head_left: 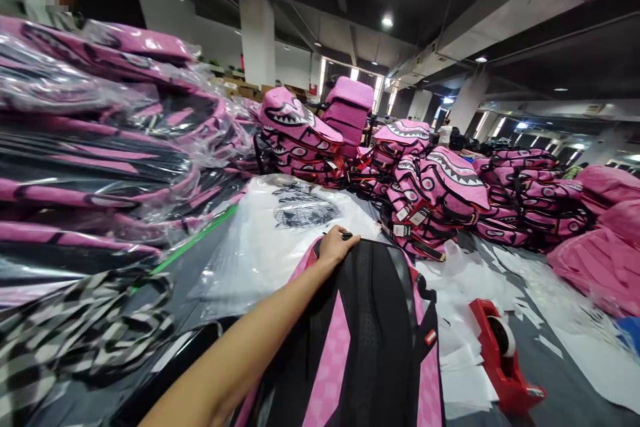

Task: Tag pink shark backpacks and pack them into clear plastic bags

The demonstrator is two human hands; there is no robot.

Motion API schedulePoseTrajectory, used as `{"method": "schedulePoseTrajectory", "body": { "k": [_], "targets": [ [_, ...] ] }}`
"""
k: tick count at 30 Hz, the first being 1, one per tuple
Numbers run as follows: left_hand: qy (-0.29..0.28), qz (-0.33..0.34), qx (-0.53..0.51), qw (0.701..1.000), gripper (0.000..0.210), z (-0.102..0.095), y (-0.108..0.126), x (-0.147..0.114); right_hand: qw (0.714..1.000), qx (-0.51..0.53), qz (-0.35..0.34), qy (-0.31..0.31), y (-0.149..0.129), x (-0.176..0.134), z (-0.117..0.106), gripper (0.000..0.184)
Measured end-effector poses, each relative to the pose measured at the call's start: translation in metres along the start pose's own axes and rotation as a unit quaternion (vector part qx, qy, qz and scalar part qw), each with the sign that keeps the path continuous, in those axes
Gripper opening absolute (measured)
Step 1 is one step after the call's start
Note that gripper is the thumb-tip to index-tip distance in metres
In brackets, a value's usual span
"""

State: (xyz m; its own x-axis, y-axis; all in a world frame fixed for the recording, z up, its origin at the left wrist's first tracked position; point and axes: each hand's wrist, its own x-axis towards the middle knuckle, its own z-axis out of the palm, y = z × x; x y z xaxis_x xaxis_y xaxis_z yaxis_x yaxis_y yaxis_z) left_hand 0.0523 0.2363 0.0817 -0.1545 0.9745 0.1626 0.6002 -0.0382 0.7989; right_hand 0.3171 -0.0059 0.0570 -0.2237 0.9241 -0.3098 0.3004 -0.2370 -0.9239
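Note:
My left hand (336, 245) is closed on the top edge of a backpack (376, 307), by its black top handle. The backpack's black padded back faces me, with pink checkered panels and a small red label on its side. It reaches down past the lower edge of the view. My right hand is not in view. Just beyond the backpack lies a stack of clear plastic bags (240, 233) with a black print on top.
Plastic-wrapped pink backpacks (100, 167) are piled high on the left. More shark-faced backpacks (445, 180) are heaped ahead and right. A red tape dispenser (515, 387) stands at right by white paper sheets (463, 360). A checkered cloth (85, 327) lies at left; a person (53, 0) is behind.

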Motion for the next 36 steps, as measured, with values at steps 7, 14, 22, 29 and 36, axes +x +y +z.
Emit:
{"method": "schedulePoseTrajectory", "body": {
  "k": [7, 14, 22, 29, 36],
  "targets": [
    [-0.029, 0.228, 0.205, 0.951, 0.059, -0.031, 0.028, -0.036, 0.943, -0.037, 0.073, 0.322, -0.019, 0.098, -0.076, 0.035],
    [-0.072, 0.419, 0.165, 0.89, 0.031, -0.001, 0.06, -0.045, 0.952, -0.028, -0.021, 0.305, -0.072, 0.147, -0.075, 0.043],
    [-0.233, 0.528, 0.101, 0.81, 0.027, 0.065, 0.096, -0.026, 0.934, -0.174, -0.224, 0.217, -0.135, 0.082, -0.066, 0.041],
    [-0.191, 0.561, 0.106, 0.799, 0.033, 0.055, 0.079, -0.04, 0.922, -0.198, -0.25, 0.22, -0.135, 0.062, -0.052, 0.039],
    [-0.178, 0.607, 0.141, 0.761, 0.004, 0.065, 0.094, -0.033, 0.923, -0.197, -0.215, 0.253, -0.124, 0.05, -0.052, 0.046]
  ]
}}
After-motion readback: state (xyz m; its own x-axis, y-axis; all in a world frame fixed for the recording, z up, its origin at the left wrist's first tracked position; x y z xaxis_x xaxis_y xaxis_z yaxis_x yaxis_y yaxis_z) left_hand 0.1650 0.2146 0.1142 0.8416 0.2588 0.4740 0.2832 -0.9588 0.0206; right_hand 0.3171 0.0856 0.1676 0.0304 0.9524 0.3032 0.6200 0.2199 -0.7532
